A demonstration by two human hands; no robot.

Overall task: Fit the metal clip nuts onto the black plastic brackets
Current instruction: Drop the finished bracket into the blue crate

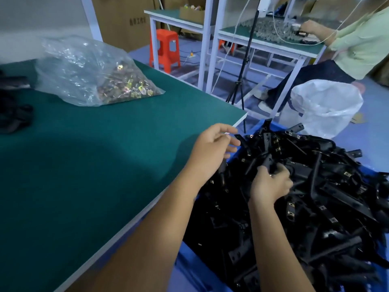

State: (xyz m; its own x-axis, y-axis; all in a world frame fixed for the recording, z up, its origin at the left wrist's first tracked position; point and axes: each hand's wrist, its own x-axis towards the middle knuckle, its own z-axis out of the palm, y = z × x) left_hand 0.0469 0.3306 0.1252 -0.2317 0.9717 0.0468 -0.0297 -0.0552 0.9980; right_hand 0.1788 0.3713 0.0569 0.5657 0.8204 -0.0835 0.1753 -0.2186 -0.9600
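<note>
A heap of black plastic brackets [311, 199] fills a blue crate [189, 264] to the right of the green table [94, 165]; several carry brass-coloured clip nuts. My right hand [270, 186] reaches into the heap, its fingers curled round one black bracket [268, 163] that sticks up from it. Over the crate's left edge, at the table corner, hovers my left hand [212, 146] with relaxed fingers that hold nothing. A clear plastic bag of metal clip nuts [117, 85] lies at the far side of the table.
Dark parts [14, 114] lie at the table's left edge. A white plastic sack [328, 106] stands beyond the crate, a tripod [242, 81] next to it. Another person [347, 39] works at a far bench, and a red stool [166, 49] stands on the floor.
</note>
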